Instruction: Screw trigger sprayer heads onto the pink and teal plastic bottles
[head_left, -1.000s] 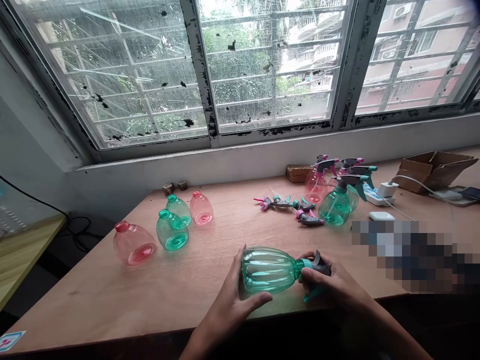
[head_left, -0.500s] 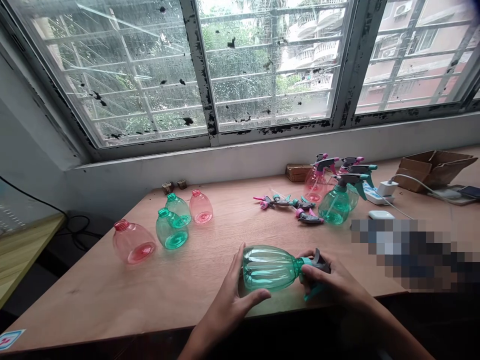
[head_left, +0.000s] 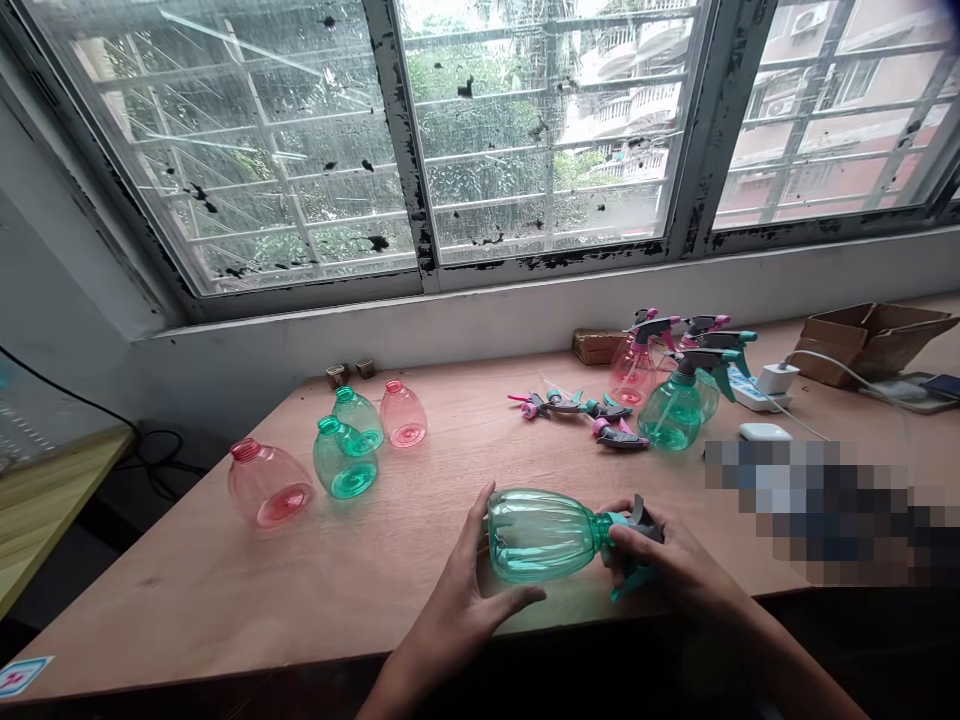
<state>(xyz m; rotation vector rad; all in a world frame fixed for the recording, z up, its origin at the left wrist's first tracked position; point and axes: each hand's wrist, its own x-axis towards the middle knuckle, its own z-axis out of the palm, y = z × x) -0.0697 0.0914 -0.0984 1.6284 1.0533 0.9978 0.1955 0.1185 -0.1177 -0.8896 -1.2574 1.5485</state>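
A green transparent spray bottle [head_left: 544, 537] lies on its side in the air over the table's front edge, base to the left. My right hand [head_left: 649, 548] is closed around its neck and the grey and teal spray head [head_left: 639, 520]; part of the head is hidden by the fingers. My left hand [head_left: 476, 590] is spread around the base, thumb below the bottle and apart from it, fingers at the base end; whether they touch it I cannot tell.
Headless pink bottles [head_left: 270, 485] and green bottles [head_left: 346, 460] stand on the left. Loose spray heads [head_left: 574, 408] lie mid-table. Assembled spray bottles [head_left: 671, 410] stand farther right, near a power strip [head_left: 757, 393], a white case [head_left: 765, 432] and a cardboard box [head_left: 862, 345].
The reflections on the held bottle have shifted, as if it turned a little. My left thumb sits slightly farther from the bottle. The right hand keeps its hold on the neck.
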